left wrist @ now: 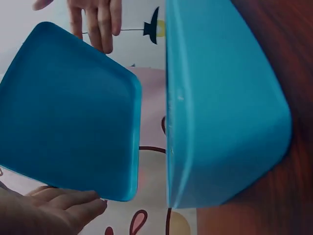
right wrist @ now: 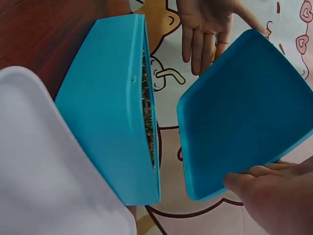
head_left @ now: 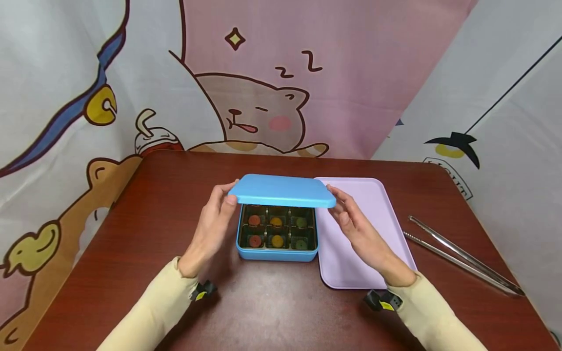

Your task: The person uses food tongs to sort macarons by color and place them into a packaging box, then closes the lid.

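Level above a light blue box (head_left: pixel 277 255), a matching blue lid (head_left: pixel 281 189) is held up by both hands. At the lid's left end, the left hand (head_left: pixel 209 226) grips the edge between thumb and fingers. The right hand (head_left: pixel 363 236) holds the opposite end, its fingers at the edge. Both wrist views show the lid's hollow underside and a gap between lid and box. Inside the box, a divided insert has compartments with small round pieces: red (head_left: pixel 254 221), yellow (head_left: pixel 276 222) and green (head_left: pixel 301 223). The lid hides the back of the box.
A lavender tray (head_left: pixel 344 268) lies right against the box's right side, beneath the right hand. Farther right, metal tongs (head_left: pixel 465 254) rest spread on the dark red-brown table (head_left: pixel 281 312). A cartoon-printed cloth (head_left: pixel 360 73) hangs behind the table.
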### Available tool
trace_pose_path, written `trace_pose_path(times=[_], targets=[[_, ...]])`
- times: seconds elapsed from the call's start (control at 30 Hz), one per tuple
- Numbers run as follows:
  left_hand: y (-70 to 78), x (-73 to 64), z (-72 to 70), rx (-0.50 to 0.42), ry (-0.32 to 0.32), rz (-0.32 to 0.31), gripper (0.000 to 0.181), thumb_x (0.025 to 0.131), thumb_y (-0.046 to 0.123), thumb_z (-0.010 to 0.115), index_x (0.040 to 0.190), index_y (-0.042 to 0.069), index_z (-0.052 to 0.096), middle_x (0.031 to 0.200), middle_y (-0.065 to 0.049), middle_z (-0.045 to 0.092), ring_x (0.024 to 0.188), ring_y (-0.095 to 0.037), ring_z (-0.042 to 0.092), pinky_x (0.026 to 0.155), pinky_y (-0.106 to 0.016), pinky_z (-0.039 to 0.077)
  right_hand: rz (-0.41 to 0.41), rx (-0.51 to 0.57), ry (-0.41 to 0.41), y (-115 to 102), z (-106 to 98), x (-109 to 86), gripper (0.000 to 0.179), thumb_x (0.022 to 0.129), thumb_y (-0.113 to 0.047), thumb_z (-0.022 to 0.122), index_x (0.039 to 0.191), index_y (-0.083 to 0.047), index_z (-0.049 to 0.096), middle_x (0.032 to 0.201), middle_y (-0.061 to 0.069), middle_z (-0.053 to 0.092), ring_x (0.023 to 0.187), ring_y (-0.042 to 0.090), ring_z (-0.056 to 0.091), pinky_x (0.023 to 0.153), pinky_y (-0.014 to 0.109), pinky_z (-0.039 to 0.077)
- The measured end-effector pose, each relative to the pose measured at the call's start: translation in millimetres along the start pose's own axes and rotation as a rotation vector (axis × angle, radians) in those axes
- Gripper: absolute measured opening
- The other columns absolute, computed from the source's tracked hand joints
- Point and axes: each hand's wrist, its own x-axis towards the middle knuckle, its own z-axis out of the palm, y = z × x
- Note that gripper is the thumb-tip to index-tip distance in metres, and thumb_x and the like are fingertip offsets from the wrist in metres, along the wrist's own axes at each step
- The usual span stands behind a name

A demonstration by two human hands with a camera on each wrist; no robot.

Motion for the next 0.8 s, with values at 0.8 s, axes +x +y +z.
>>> trace_pose_path(times=[0.8], targets=[[-39.4, -9.8, -31.9, 0.221, -0.427, -0.040, 0.104, 0.087, 0.047, 0.083, 0.167, 0.033, 0.019, 0.170, 0.008, 0.023, 0.155, -0.020, 0.027, 0.117, -0.059, 0.031, 0.134, -0.275, -0.183, 22, -10, -12.4, 0.088, 0.099, -0.025, 0.073, 0.165, -0.002, 0.018, 0.172, 0.009, 0.013, 0.155, 0.030, 0.023, 0.112, 0.011, 0.026]])
